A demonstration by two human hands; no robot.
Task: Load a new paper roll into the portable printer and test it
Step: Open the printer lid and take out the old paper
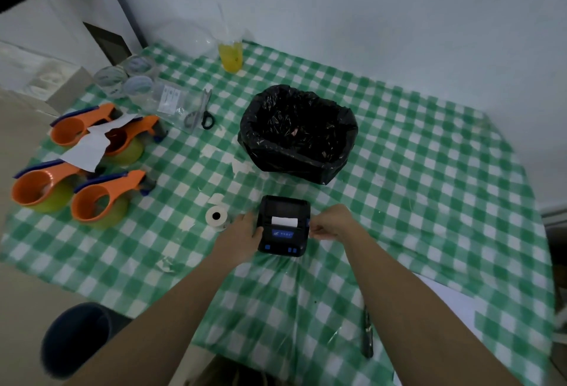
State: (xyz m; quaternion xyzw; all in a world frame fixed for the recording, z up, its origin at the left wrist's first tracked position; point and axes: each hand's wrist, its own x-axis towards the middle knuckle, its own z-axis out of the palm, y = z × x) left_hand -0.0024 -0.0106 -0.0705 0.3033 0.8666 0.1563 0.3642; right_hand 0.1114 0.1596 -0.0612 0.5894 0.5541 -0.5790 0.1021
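The black portable printer [283, 226] lies on the green checked tablecloth [399, 170], with a strip of white paper showing at its slot. My left hand [242, 233] grips the printer's left side. My right hand [329, 222] holds its right side, fingertips at the blue side button. A white paper roll [216, 217] stands on the cloth just left of my left hand, apart from it.
A bin lined with a black bag [299, 134] stands right behind the printer. Several orange tape dispensers [101, 198] sit at the left, scissors [202, 109] and clear tape rolls [129, 75] behind them. A yellow drink cup [230, 55] is at the back, a dark knife [367, 336] near the front edge.
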